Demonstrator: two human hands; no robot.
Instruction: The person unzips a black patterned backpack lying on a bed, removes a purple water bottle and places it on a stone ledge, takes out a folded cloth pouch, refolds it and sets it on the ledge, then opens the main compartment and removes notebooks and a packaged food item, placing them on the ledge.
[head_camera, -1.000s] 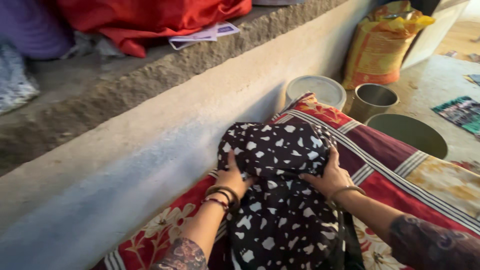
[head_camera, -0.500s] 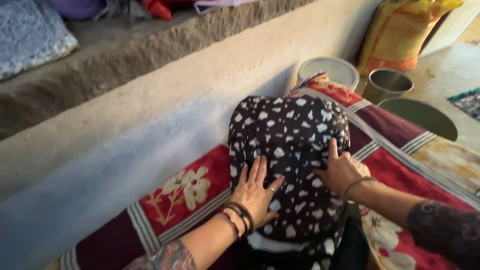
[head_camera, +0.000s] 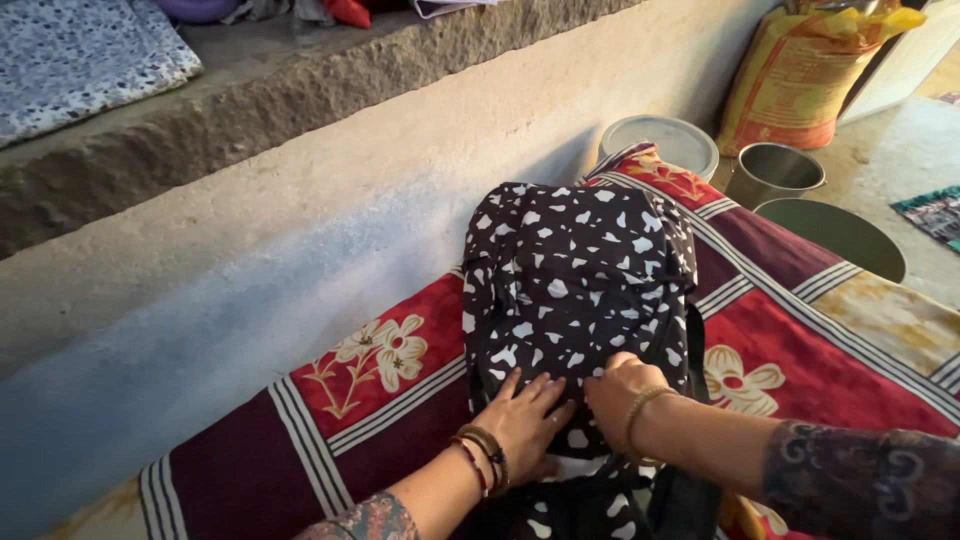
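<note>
Hands meet at the near edge of a black cotton garment with white blotches (head_camera: 575, 290), which lies folded into a compact oblong on a red and maroon floral bedspread with grey stripes (head_camera: 370, 400). From the head camera, the left hand (head_camera: 525, 422) rests flat on the cloth, fingers spread and pressing, where half a second ago it lay a little further up the fold. The right hand (head_camera: 618, 395) has come in from the garment's right side and now curls its fingers, pinching the fabric's lower edge beside the left. That shift suggests, in my judgement, the smoothing is done and the near end is being gathered. Beyond the bedspread stand a round white-lidded tub (head_camera: 660, 145), a steel cup (head_camera: 773, 172), a green basin (head_camera: 835, 235) and an orange woven sack (head_camera: 795, 80) against the plastered ledge (head_camera: 300, 200).
</note>
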